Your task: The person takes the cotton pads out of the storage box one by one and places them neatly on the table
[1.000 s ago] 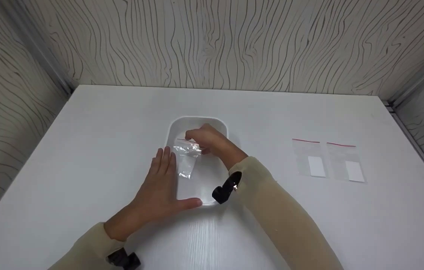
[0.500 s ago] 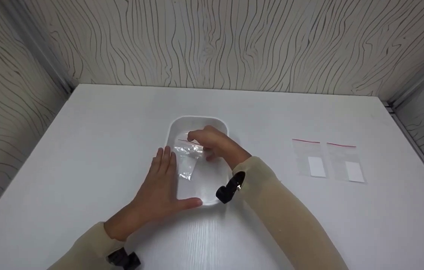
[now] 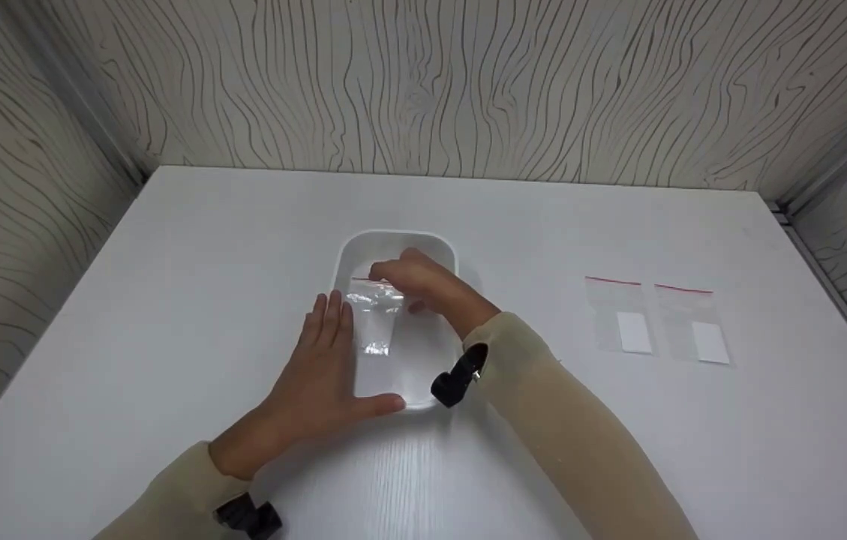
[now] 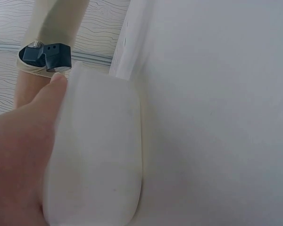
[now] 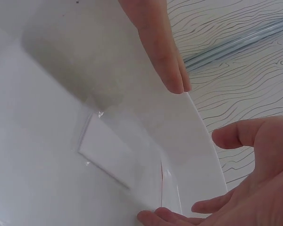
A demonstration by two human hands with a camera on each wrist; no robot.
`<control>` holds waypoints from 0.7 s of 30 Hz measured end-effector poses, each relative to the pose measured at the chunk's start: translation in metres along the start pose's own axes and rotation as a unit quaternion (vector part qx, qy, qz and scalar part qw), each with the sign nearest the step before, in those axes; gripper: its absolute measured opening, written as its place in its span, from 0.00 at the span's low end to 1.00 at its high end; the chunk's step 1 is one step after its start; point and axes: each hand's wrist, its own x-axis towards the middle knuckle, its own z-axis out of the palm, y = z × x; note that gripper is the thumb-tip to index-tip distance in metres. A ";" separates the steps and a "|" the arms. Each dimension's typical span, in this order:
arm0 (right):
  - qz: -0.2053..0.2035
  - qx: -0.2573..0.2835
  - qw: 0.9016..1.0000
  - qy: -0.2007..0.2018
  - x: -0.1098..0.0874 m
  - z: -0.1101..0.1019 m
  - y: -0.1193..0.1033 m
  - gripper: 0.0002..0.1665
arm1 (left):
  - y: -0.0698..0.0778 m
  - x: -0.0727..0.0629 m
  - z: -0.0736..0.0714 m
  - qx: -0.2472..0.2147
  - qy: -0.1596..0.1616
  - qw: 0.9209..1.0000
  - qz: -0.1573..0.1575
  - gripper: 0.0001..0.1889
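Note:
A white plastic box (image 3: 423, 360) with rounded corners stands on the table. Inside it lies a small clear zip bag (image 3: 374, 330) with a red seal line and a white card (image 5: 108, 150) in it. My left hand (image 3: 318, 375) presses along the box's left side with straight fingers, its thumb at the near rim. In the left wrist view that hand (image 4: 26, 146) sits against the outer wall. My right hand (image 3: 419, 277) reaches into the box over the bag's sealed end. The right wrist view shows its thumb and fingers spread, with fingertips (image 5: 153, 219) right at the bag's edge.
Two more clear zip bags (image 3: 613, 300) with red seals and white cards lie side by side on the right of the white table (image 3: 168, 300). Wood-patterned panels (image 3: 423, 90) stand behind the table and at both sides.
The bag in the box has turned slightly and now lies straighter. My right hand has shifted a little right and back left over it. My left hand has stayed in place.

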 end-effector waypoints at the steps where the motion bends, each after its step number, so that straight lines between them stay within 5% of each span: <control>1: -0.003 -0.004 1.000 0.002 0.001 0.001 0.000 0.48 | 0.000 0.000 0.000 0.000 -0.002 1.000 0.000 0.71; 14: -0.015 0.016 1.000 0.000 0.003 0.002 0.001 0.17 | -0.001 0.000 0.001 -0.004 0.016 1.000 0.009 0.70; 17: -0.028 -0.024 0.999 0.002 0.004 0.002 0.002 0.07 | -0.001 0.000 0.001 0.000 0.016 1.000 0.012 0.70; 21: -0.050 -0.136 0.989 0.016 0.004 0.002 0.004 0.10 | -0.001 0.000 0.001 0.006 0.015 1.000 0.014 0.70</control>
